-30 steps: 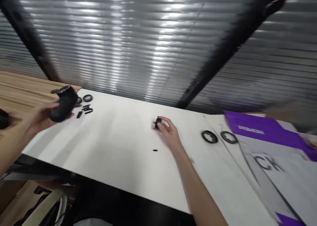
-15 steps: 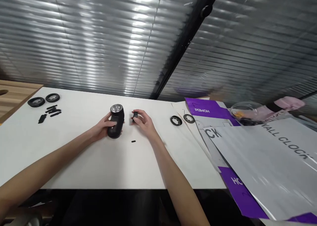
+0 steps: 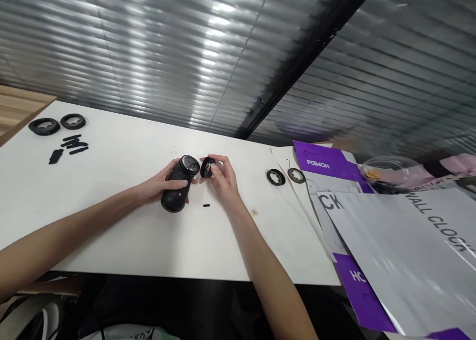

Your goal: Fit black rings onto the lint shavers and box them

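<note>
A black handheld device (image 3: 174,197) with a round silver perforated head is held tilted by my left hand (image 3: 163,183), thumb across its front. Just right of that head, my right hand (image 3: 224,178) pinches a small black round cap (image 3: 207,168), its hollow side turned toward the device. Cap and head are very close; whether they touch I cannot tell. A tiny black strip (image 3: 206,205) lies on the white table (image 3: 208,250) below my hands.
Two black rings (image 3: 44,126) and several black pieces (image 3: 74,145) lie at the far left. Two more rings (image 3: 275,177) sit right of my hands. Purple packaging (image 3: 323,164), a grey "WALL CLOCK" bag (image 3: 394,245) and a pink item (image 3: 446,169) occupy the right side.
The device's head has tilted right toward my right hand. The cap has turned so its round opening shows, and the gap between it and the device has narrowed. The camera view has shifted.
</note>
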`<state>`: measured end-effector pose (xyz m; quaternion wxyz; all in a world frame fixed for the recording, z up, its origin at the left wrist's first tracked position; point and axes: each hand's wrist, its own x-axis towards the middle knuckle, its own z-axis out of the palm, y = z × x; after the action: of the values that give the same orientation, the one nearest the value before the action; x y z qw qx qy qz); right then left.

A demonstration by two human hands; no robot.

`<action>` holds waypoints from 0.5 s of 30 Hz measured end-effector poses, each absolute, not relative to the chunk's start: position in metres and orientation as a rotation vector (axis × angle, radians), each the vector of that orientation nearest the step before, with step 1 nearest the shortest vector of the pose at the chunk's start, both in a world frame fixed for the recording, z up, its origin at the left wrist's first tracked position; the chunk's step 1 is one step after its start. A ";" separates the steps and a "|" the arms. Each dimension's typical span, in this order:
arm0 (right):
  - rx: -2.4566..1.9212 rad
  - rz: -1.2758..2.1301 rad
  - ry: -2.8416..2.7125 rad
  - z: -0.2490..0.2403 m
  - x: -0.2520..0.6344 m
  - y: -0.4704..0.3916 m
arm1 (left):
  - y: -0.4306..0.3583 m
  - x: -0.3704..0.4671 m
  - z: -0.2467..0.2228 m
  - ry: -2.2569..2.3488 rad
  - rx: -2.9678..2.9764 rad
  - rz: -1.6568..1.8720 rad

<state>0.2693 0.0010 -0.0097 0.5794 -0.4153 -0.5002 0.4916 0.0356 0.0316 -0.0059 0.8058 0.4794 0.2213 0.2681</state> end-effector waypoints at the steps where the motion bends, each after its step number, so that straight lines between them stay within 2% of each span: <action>1: -0.976 1.157 -1.160 -0.009 0.269 0.002 | 0.031 0.036 -0.005 0.475 1.014 0.573; 15: -1.167 1.319 -1.035 -0.006 0.249 0.001 | 0.034 0.032 -0.014 0.433 1.115 0.507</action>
<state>0.2490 0.0013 -0.0056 0.5219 -0.4873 -0.4322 0.5507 0.0323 0.0339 -0.0142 0.7964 0.5190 0.2017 0.2360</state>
